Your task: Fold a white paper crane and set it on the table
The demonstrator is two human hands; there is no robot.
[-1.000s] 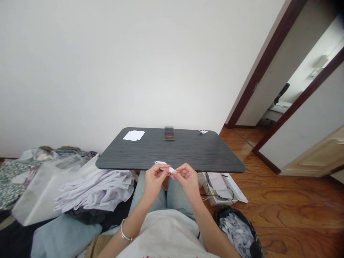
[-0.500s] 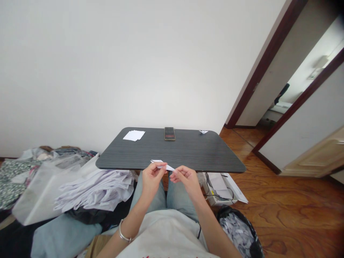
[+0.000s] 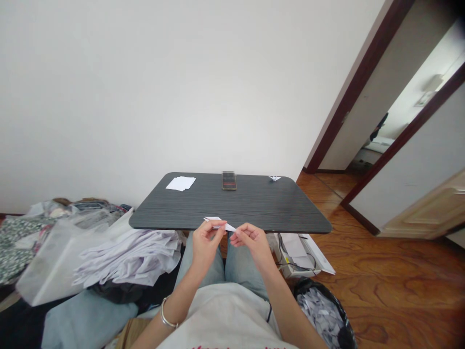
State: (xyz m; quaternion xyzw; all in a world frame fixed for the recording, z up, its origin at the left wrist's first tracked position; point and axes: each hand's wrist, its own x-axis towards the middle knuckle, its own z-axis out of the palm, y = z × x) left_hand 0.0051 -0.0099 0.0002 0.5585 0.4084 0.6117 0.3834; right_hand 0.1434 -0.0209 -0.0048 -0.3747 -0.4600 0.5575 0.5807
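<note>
Nearest, at the bottom of the clock face, the left hand point(image 3: 204, 242) pinches a slim, pointed, folded piece of white paper point(image 3: 229, 227) between thumb and fingers, while the right hand point(image 3: 252, 242) closes its fingertips on the tapered tip, at about four o'clock from the left thumb. The paper is at the near edge of the dark grey, wood-grained tabletop point(image 3: 254, 206); whether it touches cannot be told. To work it well, I would keep the left pinch steady and light, line the layers up at the point, and press creases from there with small thumb strokes, since thin paper likely buckles under a tug.

Against a second ago, the left hand sits further toward nine o'clock, baring more of the point between the hands. Farther off, the loose white paper sheets point(image 3: 180, 183) at eleven o'clock and small folded white paper figure point(image 3: 275, 178) at one o'clock are unmoved.
</note>
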